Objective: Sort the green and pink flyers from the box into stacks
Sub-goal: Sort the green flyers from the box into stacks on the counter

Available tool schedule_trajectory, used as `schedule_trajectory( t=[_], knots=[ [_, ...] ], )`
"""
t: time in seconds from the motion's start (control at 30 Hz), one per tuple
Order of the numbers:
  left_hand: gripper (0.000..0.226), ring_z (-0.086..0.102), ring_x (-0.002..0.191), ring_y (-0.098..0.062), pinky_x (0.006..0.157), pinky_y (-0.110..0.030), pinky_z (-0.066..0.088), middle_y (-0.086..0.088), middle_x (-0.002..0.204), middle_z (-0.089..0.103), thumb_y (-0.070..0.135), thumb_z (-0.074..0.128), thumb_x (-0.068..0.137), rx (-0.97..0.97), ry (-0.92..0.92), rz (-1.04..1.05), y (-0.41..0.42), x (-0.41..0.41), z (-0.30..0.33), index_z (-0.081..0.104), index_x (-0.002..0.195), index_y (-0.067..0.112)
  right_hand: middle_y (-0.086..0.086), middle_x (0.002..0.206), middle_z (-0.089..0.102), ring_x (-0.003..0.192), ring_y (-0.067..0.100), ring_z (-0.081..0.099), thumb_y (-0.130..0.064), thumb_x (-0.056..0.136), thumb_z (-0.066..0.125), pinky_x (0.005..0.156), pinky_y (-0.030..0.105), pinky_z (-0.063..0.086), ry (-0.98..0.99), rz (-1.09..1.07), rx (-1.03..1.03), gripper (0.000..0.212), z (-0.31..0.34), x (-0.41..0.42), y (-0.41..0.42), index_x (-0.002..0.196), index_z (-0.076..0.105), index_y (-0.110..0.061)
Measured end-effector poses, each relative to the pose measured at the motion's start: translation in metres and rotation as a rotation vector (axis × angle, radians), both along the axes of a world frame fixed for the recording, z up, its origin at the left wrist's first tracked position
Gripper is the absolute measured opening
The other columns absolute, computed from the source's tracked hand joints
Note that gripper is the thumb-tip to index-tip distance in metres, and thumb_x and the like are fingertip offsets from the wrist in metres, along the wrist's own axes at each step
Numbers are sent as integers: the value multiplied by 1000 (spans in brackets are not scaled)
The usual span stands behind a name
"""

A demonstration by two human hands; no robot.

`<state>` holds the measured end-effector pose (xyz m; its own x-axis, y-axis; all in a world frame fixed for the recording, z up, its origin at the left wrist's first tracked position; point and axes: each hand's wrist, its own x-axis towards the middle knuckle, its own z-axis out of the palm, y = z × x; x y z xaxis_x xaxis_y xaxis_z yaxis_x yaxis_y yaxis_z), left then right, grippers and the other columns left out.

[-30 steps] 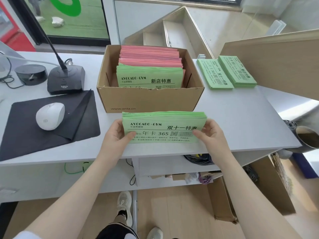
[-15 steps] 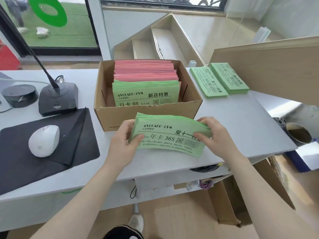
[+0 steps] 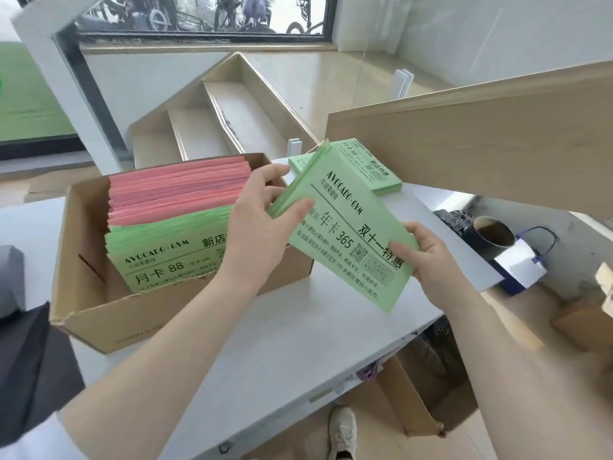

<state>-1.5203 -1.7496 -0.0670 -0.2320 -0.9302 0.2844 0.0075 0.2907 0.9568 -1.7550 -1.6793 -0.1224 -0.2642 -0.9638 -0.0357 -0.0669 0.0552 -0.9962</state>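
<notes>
Lifted rightward, green bundle (image 3: 345,227) gripped by both hands (image 3: 255,234) (image 3: 428,257); box (image 3: 185,313) holds pink and green flyers.

White desk (image 3: 282,343), pale wood steps (image 3: 225,127) behind it, dark-framed window (image 3: 205,14) at top showing parked bikes. Wood panel (image 3: 481,154) upper right, tan floor (image 3: 374,433) below, daylight throughout, white walls (image 3: 497,38).
</notes>
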Motion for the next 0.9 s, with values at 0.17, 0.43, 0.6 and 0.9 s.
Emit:
schedule_trajectory(
  t=[0.17, 0.43, 0.6, 0.9],
  knots=[
    [31, 66, 86, -15, 81, -31, 54, 2, 94, 66, 11, 62, 87, 197, 295, -29, -30, -83, 0, 47, 111, 23, -1, 94, 72, 83, 18, 67, -17, 78, 62, 72, 32, 56, -181, -77, 5, 19, -4, -58, -32, 97, 59, -18],
    [51, 62, 98, -8, 76, -20, 50, 1, 117, 61, 8, 50, 94, 482, 320, 112, -60, -186, -56, 32, 134, 33, 1, 95, 70, 78, 16, 67, -5, 89, 55, 63, 27, 55, -233, -17, 118, 17, -17, -120, -99, 94, 59, -20],
    [62, 62, 107, -17, 90, -42, 52, -2, 117, 60, 2, 49, 92, 437, 286, 158, -82, -217, -72, 30, 136, 42, 3, 97, 68, 77, 15, 65, -5, 89, 56, 65, 27, 56, -274, -6, 145, 17, -23, -140, -136, 97, 59, -20],
    [52, 64, 102, -11, 70, -26, 56, 6, 119, 63, 5, 47, 94, 393, 266, 156, -168, -258, -64, 39, 137, 32, 6, 99, 67, 81, 16, 65, -10, 90, 58, 63, 27, 57, -168, -92, 120, 22, -17, -169, -198, 112, 55, -10]
  ],
)
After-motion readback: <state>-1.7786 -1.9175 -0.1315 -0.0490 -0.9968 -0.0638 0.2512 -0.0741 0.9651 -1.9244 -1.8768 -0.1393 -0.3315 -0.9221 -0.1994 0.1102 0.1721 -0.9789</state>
